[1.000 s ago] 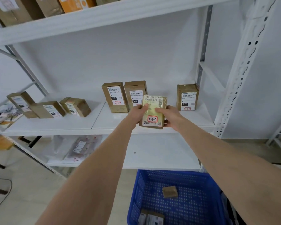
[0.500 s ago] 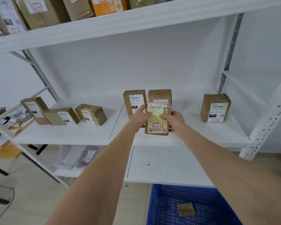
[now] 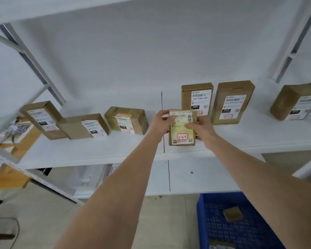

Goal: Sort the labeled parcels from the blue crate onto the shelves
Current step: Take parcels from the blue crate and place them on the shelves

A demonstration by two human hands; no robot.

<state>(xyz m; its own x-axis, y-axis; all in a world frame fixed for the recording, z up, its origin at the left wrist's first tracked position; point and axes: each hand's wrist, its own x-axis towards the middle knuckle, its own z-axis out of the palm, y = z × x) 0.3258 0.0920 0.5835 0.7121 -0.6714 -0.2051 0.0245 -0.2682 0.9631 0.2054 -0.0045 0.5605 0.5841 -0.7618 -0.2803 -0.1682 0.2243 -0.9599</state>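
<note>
Head view: my left hand (image 3: 161,123) and right hand (image 3: 201,129) curl round the yellowish taped parcel with a red-boxed label (image 3: 182,127), held upright just above the white metal shelf (image 3: 97,151), before two brown cardboard boxes (image 3: 216,102); blue plastic crate (image 3: 241,229) below.

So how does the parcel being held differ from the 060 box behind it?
The held parcel looks yellowish and glossy; the 060 box is plain brown cardboard. The held parcel is gripped by the left hand and right hand; the 060 box stands free farther back on the shelf. Both are upright, labels facing the camera.
</note>
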